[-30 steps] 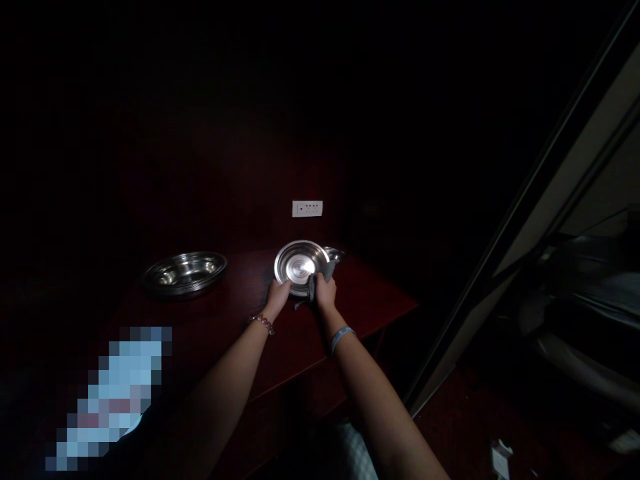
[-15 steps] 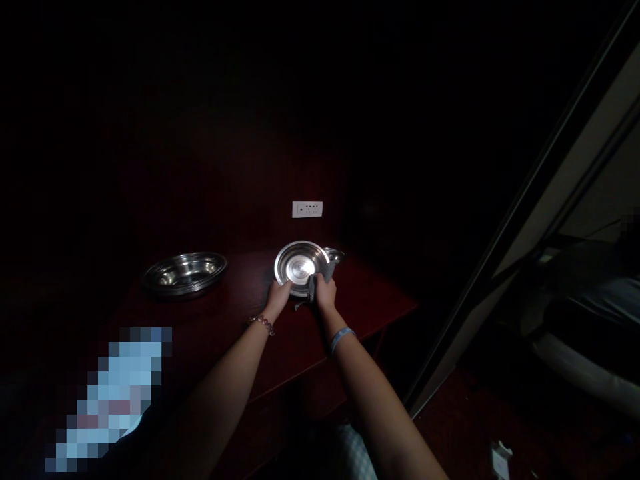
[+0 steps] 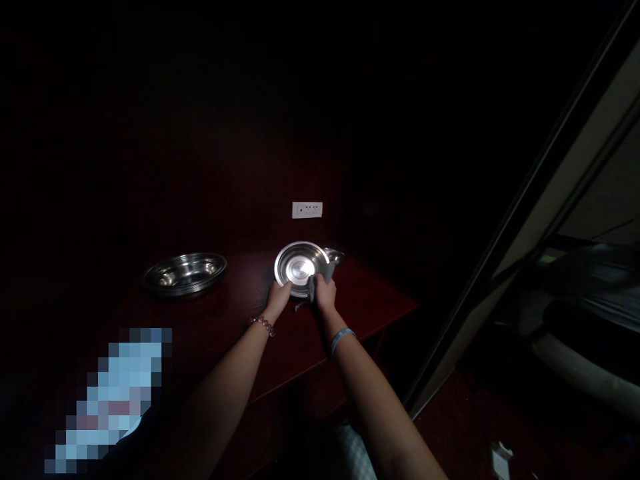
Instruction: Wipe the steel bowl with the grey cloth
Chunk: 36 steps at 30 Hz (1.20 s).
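A shiny steel plate (image 3: 299, 265) is tilted up toward me above the dark red table (image 3: 235, 327). My left hand (image 3: 278, 299) grips its lower left rim, fingers closed on it. Gripping a grey cloth (image 3: 320, 280), my right hand (image 3: 325, 295) presses it against the plate's lower right rim. Beads circle my left wrist and a blue band my right.
A stack of steel plates (image 3: 184, 272) lies on the table to the left. Another steel dish (image 3: 335, 254) peeks out behind the held plate. A white socket panel (image 3: 307, 209) is on the dark wall. A slanted door frame (image 3: 525, 213) stands to the right.
Both hands and the plate stay nearly where they were; the cloth shifts only slightly on the rim. Shapes seen beyond the door frame at right have moved.
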Tool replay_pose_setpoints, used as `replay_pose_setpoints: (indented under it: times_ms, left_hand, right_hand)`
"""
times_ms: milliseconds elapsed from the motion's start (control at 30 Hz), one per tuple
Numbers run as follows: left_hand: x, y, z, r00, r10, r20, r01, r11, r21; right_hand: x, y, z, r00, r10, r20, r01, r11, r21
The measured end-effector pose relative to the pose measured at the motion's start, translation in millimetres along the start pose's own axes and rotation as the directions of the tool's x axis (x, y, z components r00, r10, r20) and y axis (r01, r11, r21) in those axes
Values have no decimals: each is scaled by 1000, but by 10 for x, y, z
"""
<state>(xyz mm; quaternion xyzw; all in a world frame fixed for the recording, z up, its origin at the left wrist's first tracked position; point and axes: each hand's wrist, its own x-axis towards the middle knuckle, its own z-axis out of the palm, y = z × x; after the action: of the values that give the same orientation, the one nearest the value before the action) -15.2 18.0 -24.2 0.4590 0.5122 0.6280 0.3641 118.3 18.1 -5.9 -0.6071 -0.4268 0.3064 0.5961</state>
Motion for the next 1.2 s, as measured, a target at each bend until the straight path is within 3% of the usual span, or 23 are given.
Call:
replay_pose_setpoints:
  times_ms: [667,1200]
  left_hand:
    - [11,-39,20,999,40,6,-40,999,-18]
    - [4,-23,1,1000,-21,-3,21,1000,22]
  right_hand:
    - [5,13,12,1000,-8,13,8,1000,7]
    - [-23,-12,-5,1000,-6,12,6,1000,2]
